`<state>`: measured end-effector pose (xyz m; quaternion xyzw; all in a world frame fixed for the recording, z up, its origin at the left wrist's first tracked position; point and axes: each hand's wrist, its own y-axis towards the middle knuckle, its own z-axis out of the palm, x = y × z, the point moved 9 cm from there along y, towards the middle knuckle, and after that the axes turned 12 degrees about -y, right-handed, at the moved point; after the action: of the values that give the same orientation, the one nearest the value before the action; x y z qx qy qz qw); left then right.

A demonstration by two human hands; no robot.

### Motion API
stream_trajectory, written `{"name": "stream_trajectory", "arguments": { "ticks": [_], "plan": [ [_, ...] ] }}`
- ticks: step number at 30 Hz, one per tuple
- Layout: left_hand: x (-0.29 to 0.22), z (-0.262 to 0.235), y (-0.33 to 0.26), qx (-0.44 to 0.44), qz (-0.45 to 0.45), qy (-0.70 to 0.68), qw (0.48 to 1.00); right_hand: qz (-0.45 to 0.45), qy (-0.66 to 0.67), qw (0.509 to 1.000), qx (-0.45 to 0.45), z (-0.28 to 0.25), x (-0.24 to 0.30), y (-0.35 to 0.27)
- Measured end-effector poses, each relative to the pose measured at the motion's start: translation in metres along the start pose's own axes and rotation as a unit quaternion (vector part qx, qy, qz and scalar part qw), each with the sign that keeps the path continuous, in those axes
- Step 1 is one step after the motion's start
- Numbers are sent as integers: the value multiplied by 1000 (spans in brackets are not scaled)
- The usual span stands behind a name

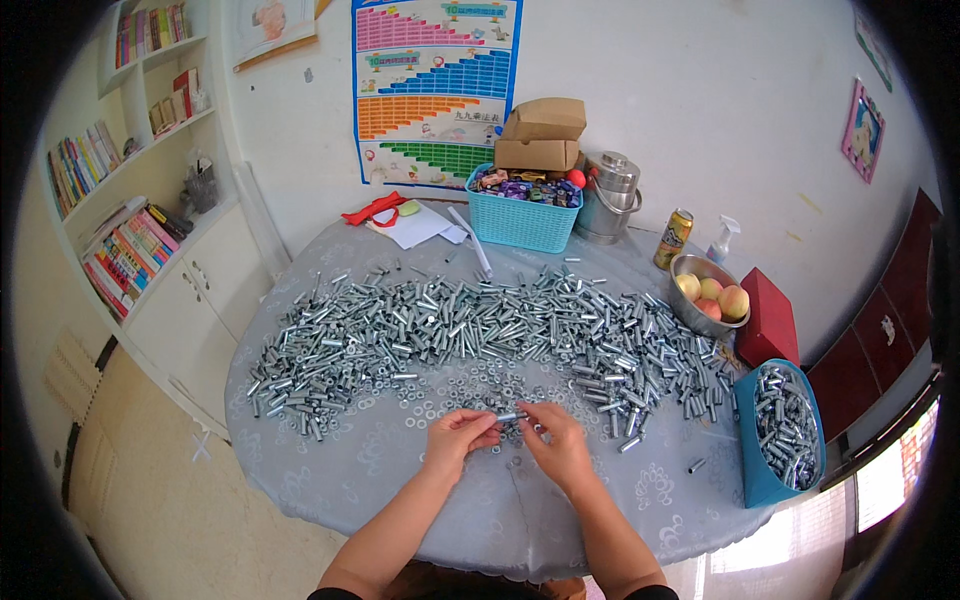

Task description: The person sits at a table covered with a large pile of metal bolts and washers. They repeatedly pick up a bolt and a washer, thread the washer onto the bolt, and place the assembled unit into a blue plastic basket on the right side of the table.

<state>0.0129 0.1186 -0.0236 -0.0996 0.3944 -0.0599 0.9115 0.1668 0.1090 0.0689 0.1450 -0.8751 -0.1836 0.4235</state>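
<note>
Between my two hands, close above the near side of a big heap, is a small silvery metal bolt (508, 417). My left hand (460, 437) pinches its left end between thumb and fingers. The fingers of my right hand (556, 440) are closed round its right end, so the tip is partly covered. Just beyond the fingers lie many loose washers and nuts (465, 392), spread over the grey cloth. Behind them stretches a broad heap of metal bolts and sleeves (480, 318).
A blue bin (746, 440) full of metal pieces stands at the table's right edge. Further back are a red box (768, 318), a steel bowl of fruit (690, 318), a can (674, 239), a spray bottle (722, 240), a metal pot (608, 195) and a turquoise basket (525, 222).
</note>
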Motion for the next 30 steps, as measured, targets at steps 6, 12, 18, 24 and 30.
{"name": "stream_trajectory", "arguments": {
  "ticks": [6, 12, 18, 24, 30],
  "plan": [
    [-16, -11, 6, -29, 30, -53, 998, 35, -99, 967, 232, 24, -19, -14],
    [-13, -10, 5, -21, 26, -38, 999, -13, -116, 943, 311, 44, -15, -25],
    [-9, -10, 6, -19, 18, -33, 999, -24, -132, 954, 269, 40, -12, -20],
    [-6, -4, 4, 0, -3, -22, 1000, 21, -2, 997, 71, 2, -18, 4],
    [1, 0, 3, 19, -37, -23, 999, 40, 64, 997, 6, -8, -18, 7]
  ]
}}
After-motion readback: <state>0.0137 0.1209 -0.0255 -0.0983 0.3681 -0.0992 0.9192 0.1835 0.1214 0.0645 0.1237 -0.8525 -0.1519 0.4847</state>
